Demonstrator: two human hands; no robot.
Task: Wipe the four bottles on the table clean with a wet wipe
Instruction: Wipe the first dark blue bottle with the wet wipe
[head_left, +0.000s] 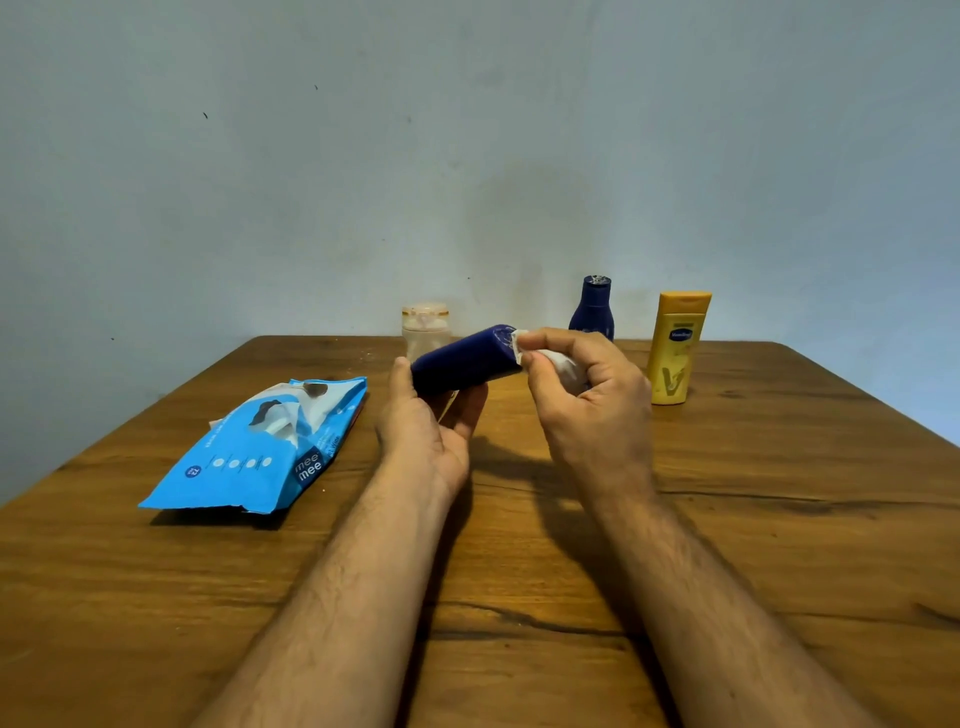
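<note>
My left hand (431, 421) grips a dark blue bottle (462, 361) lying sideways above the table, its far end pointing right. My right hand (587, 395) pinches a crumpled white wet wipe (558, 366) against that far end. Behind them a second dark blue bottle (593, 307) stands upright at the table's back edge. A yellow lotion bottle (675, 348) stands upright to its right. A pale translucent bottle (425, 325) with a gold-trimmed lid stands at the back, partly hidden by the held bottle.
A blue wet wipe pack (260, 452) lies flat on the left, its flap open with a white wipe poking out. The wooden table (519, 571) meets a plain wall at the back.
</note>
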